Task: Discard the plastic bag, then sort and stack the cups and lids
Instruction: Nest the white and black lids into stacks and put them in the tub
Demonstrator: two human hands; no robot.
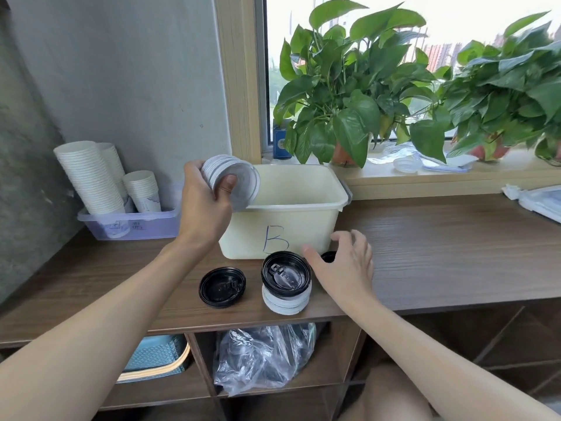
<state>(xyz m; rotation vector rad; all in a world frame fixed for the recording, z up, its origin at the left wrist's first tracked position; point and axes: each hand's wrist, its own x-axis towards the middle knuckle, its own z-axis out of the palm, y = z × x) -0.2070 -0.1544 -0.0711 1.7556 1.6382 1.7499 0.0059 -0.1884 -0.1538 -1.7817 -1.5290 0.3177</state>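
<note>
Bright daylight is coming thru the window (455,16) w/ its light wood frame (236,71), a grey wall (121,71) is filling the left, leafy potted plants (349,95) are sitting on the sill (425,180), & a dark wood-grain counter (455,247) is running beneath w/ open shelf bays (340,360) below.

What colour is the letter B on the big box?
Blue. The letter B is drawn on the cream box, clear in the head view.
</note>
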